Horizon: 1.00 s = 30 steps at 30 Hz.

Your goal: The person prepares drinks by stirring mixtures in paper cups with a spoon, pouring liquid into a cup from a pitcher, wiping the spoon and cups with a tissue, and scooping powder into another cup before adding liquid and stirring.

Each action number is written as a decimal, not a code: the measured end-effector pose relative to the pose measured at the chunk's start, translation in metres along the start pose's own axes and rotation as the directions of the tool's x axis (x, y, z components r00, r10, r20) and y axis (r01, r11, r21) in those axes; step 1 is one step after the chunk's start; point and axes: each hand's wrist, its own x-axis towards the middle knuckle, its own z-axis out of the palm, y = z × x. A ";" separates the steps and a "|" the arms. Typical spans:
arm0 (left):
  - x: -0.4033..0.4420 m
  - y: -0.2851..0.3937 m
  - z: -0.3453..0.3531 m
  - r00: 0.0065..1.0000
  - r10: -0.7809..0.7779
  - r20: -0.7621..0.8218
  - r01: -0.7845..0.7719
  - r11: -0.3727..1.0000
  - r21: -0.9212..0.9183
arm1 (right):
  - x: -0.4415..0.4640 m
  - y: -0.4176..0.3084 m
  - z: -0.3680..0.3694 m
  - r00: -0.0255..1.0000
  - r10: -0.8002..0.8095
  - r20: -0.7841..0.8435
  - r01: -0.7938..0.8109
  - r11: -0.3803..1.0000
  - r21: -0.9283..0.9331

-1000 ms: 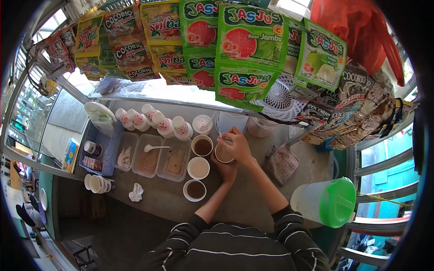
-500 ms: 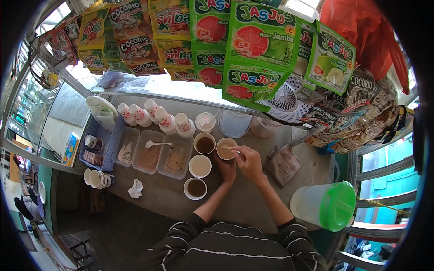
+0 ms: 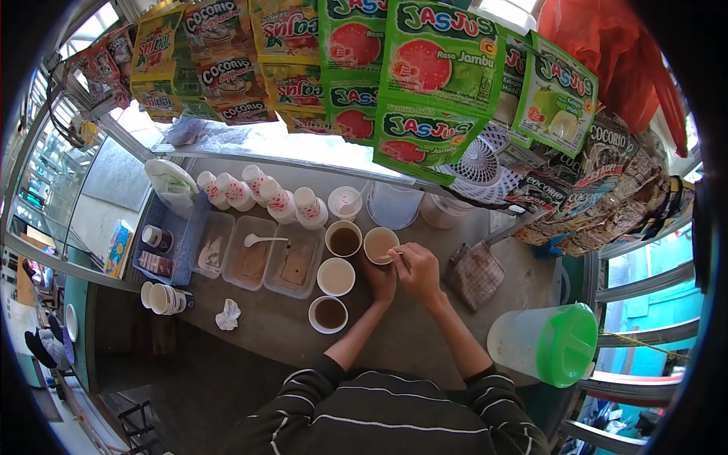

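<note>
My left hand [image 3: 379, 282] is curled round the near side of a paper cup [image 3: 381, 241] of light brown drink. At that cup's right rim, my right hand [image 3: 416, 271] pinches a thin spoon [image 3: 393, 254], mostly hidden by the fingers and the drink. Close by on the left stand three more cups: a dark drink [image 3: 343, 240] at the back, a pale milky one [image 3: 336, 277] in the middle, and a brown one [image 3: 329, 314] in front.
Powder tubs [image 3: 248, 258], one holding a white spoon [image 3: 265, 240], sit left of the cups. Behind are stacked cups [image 3: 278, 203]. A folded cloth [image 3: 475, 277] and green-lidded container [image 3: 542, 345] lie to the right. Drink sachets [image 3: 440, 64] hang overhead. Crumpled tissue [image 3: 227, 315] lies front left.
My right hand has shifted the spoon slightly within the cup, and less of it shows now. My left hand stays round the cup, and the other cups have not moved.
</note>
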 end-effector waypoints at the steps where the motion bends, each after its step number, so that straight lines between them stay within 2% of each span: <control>1: 0.001 -0.001 -0.001 1.000 0.001 0.001 -0.001 1.000 0.001 | 0.000 0.000 0.001 1.000 0.008 -0.006 -0.008 1.000 0.012; 5: 0.003 0.001 -0.003 0.998 0.053 0.034 -0.053 0.999 -0.005 | 0.002 -0.001 0.004 0.999 0.029 -0.028 -0.027 0.998 0.064; 7: 0.003 0.002 -0.003 0.998 0.057 0.036 -0.057 0.998 -0.002 | 0.004 0.002 0.007 0.996 -0.055 -0.076 0.060 0.996 0.061; 11: -0.001 0.008 -0.005 0.994 0.093 0.057 -0.096 0.994 0.051 | 0.003 0.004 0.007 0.999 -0.015 -0.044 0.018 0.998 0.056; 16: -0.029 0.042 -0.019 0.980 0.165 0.110 -0.178 0.976 0.121 | -0.002 0.007 0.000 0.999 -0.051 -0.016 0.050 0.998 -0.047; 18: -0.049 0.046 -0.032 0.976 0.032 0.213 -0.054 0.994 0.098 | -0.002 0.004 -0.006 0.999 -0.035 -0.007 0.035 0.998 -0.057; 22: -0.075 0.059 -0.078 0.942 -0.030 0.333 0.004 0.997 0.078 | -0.006 0.002 -0.006 1.000 -0.022 -0.022 0.022 1.000 -0.021; 24: -0.071 0.064 -0.111 0.767 -0.051 0.639 -0.055 0.988 0.145 | -0.008 -0.006 -0.006 0.998 -0.023 -0.062 0.024 1.000 0.014; 25: -0.067 0.071 -0.126 0.769 -0.045 0.638 -0.060 0.988 0.141 | -0.009 -0.010 -0.007 0.995 -0.019 -0.099 0.024 0.998 0.050; 26: -0.064 0.079 -0.143 0.722 -0.118 0.682 0.007 0.986 0.164 | -0.011 -0.014 -0.008 0.995 -0.025 -0.101 0.030 0.998 0.049; 27: -0.059 0.087 -0.160 0.666 -0.189 0.722 0.071 0.979 0.191 | -0.014 -0.019 -0.009 0.981 -0.048 -0.189 0.056 0.998 0.037; 28: -0.055 0.094 -0.178 0.656 -0.158 0.738 -0.011 0.976 0.219 | -0.016 -0.023 -0.010 0.959 -0.070 -0.275 0.079 0.997 0.024; 29: -0.050 0.101 -0.197 0.643 -0.129 0.755 -0.094 0.965 0.245 | -0.019 -0.027 -0.011 0.958 -0.073 -0.277 0.082 0.996 0.022; 30: -0.049 0.109 -0.215 0.713 -0.070 0.698 -0.177 0.945 0.275 | -0.022 -0.030 -0.011 0.943 -0.108 -0.314 0.114 0.994 0.000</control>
